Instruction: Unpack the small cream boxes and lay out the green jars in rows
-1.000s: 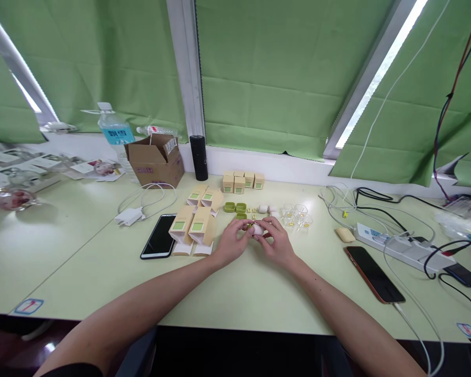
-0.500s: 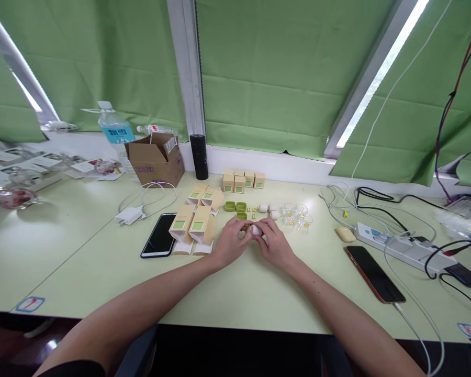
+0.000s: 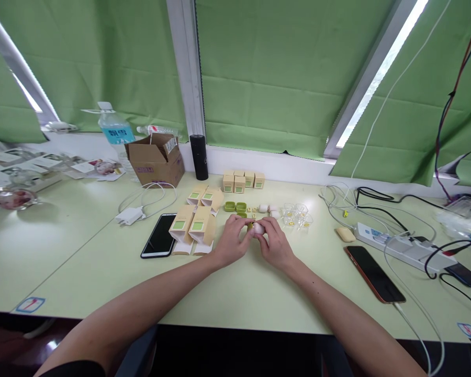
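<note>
Left hand (image 3: 232, 239): fingers pinching green part (image 3: 251, 225); right hand (image 3: 276, 242): white part (image 3: 258, 229); any slip is endangering yellow pieces (image 3: 254, 209), twelve o'clock.

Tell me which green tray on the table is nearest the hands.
The front green tray, just beyond the left hand; the other two trays sit farther back.
</note>
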Demonstrator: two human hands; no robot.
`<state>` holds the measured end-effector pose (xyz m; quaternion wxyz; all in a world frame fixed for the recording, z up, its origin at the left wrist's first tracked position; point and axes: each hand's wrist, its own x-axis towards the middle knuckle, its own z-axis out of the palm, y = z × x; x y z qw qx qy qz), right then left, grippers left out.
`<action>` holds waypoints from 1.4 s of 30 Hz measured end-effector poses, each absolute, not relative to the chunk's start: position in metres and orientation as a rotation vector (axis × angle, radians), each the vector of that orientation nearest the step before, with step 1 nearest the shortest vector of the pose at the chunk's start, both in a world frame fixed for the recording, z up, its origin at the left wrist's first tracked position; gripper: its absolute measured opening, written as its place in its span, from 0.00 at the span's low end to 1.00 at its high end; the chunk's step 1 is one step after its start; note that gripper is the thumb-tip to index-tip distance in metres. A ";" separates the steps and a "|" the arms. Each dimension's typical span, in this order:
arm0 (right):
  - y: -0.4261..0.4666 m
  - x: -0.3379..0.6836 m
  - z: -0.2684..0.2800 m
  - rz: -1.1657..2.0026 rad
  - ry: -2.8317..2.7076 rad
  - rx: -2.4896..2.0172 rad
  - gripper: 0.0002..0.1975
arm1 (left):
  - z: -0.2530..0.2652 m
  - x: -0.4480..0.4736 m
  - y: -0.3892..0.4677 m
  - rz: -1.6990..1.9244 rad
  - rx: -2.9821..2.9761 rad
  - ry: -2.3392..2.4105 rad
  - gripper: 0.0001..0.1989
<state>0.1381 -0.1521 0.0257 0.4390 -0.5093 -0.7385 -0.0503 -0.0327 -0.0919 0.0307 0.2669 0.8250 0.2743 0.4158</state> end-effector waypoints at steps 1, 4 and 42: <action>-0.152 0.140 0.026 -0.101 -1.824 -1.252 0.13 | 0.030 -0.034 -0.092 1.099 2.244 0.704 0.15; -0.151 0.144 0.028 -0.019 -1.798 -1.220 0.12 | 0.027 -0.034 -0.090 1.023 2.225 0.669 0.22; -0.094 0.190 0.007 -0.525 -1.879 -1.564 0.11 | 0.024 -0.031 -0.085 1.024 2.054 0.822 0.19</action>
